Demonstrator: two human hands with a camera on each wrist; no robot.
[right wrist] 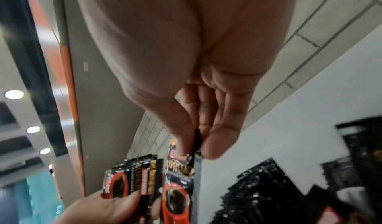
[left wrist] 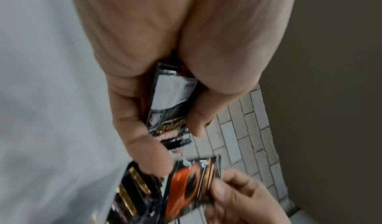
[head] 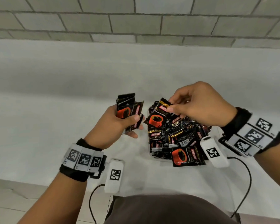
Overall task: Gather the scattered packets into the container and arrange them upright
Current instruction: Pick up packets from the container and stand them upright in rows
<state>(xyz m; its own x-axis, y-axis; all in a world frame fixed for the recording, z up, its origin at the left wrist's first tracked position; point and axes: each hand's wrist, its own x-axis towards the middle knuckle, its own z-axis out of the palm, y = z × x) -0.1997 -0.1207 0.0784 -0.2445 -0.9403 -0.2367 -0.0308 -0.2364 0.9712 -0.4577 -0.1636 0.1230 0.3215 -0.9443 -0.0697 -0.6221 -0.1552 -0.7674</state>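
Black coffee packets with a red cup printed on them fill a clear container [head: 152,155] on the white table. My left hand [head: 120,125] grips a small stack of packets [head: 128,110] to the left of the container; the same stack of packets [left wrist: 169,106] shows between thumb and fingers in the left wrist view. My right hand [head: 173,105] pinches the top edge of a single packet [head: 158,115] above the pile. In the right wrist view that single packet [right wrist: 179,186] hangs edge-on from the pinch, next to the left hand's stack [right wrist: 132,178].
A heap of loose packets [head: 181,139] lies jumbled in the container, one packet [head: 186,156] leaning over its front edge. The white table [head: 71,110] runs back to a tiled wall [head: 136,21]. Cables [head: 246,183] hang off both wrists near the table's front edge.
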